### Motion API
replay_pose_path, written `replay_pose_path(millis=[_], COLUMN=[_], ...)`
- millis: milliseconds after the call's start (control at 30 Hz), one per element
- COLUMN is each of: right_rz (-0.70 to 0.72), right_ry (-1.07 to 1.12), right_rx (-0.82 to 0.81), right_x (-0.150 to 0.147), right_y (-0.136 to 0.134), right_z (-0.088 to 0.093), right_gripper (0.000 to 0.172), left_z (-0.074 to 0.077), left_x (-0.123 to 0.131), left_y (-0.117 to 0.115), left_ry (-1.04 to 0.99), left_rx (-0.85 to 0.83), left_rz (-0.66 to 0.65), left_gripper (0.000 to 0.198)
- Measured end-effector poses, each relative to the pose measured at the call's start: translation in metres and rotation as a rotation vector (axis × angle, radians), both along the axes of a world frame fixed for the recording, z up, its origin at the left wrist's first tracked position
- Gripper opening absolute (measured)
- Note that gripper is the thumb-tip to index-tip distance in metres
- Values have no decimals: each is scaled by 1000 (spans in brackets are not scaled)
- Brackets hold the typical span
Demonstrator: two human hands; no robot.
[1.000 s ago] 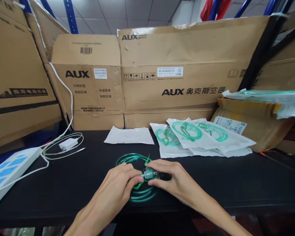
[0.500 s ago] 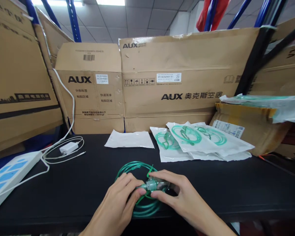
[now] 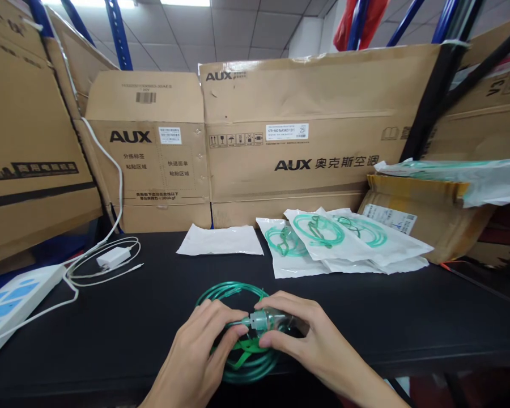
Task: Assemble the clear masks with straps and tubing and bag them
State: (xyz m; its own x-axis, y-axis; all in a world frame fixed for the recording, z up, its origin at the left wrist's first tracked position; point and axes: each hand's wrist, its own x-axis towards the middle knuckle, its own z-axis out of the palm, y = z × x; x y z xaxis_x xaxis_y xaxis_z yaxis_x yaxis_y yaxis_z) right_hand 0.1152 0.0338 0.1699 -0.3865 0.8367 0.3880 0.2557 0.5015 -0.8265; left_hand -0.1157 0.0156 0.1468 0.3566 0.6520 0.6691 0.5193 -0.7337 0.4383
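My left hand (image 3: pixel 199 345) pinches the end of the green oxygen tubing (image 3: pixel 250 371) between thumb and fingers. Opposite it, my right hand (image 3: pixel 300 334) is closed around a clear oxygen mask (image 3: pixel 279 318), whose pale green connector (image 3: pixel 259 320) faces my left fingertips. The tube end meets the connector; how deep it sits I cannot tell. Below and behind both hands lie the coiled loops of the tubing on the black table. A bright green strap (image 3: pixel 249 347) hangs under the mask. My right palm and fingers hide part of the mask.
Several white pouches with green tubing (image 3: pixel 323 229) lie at the back right, beside a white packet (image 3: pixel 221 241). A power strip (image 3: pixel 21 297) and a white adapter (image 3: pixel 114 258) with its cable are at left. Cardboard boxes (image 3: pixel 318 113) wall the back; a taped carton (image 3: pixel 391 212) stands right.
The view has turned slightly to the right. Both hands keep their grip on the tube and mask, and more of the green strap shows beneath them.
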Motion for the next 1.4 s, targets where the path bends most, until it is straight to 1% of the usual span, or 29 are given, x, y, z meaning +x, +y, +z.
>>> replay_pose_path(millis=[67, 133, 233, 333, 400, 567, 767, 867, 967, 1100, 1200, 1300, 1400], right_rz=[35, 51, 41, 24, 16, 6, 4, 8, 1, -43, -38, -31, -29], right_ry=[13, 15, 3, 4, 7, 18, 36, 24, 1, -23, -36, -46, -33], right_rx=[-15, -18, 4, 37, 55, 70, 94, 122, 186, 303, 398, 444, 468], right_x=[1, 1, 0, -2, -2, -4, -4, -4, -3, -3, -2, -2, -1], right_y=[-1, -2, -2, -2, -1, -1, 0, 1, 1, -1, -4, -4, -2], right_z=[0, 0, 0, -1, -1, 0, -3, -5, -6, -11, -15, -17, -17], right_gripper=[27, 26, 25, 27, 30, 33, 32, 38, 41, 44, 48, 50, 50], left_z=[2, 2, -1, -5, -5, -4, -6, -8, -8, -3, 2, 4, 3], left_x=[-1, -1, 0, 2, 3, 2, 3, 4, 3, 0, -2, -3, -4], left_y=[-1, -1, -1, -1, -1, -1, 0, 1, 1, 2, 2, 2, 2], left_ry=[-4, 10, 32, 48, 61, 83, 94, 62, 14, 15, 37, 34, -14], left_rx=[1, 25, 80, 124, 142, 131, 133, 63, -47, -245, -354, -399, -380], left_rz=[-28, -29, 17, 63, 70, 56, 47, 52, 36, 21, 28, 11, -41], left_gripper=[17, 19, 20, 20, 21, 23, 23, 17, 14, 22, 30, 32, 30])
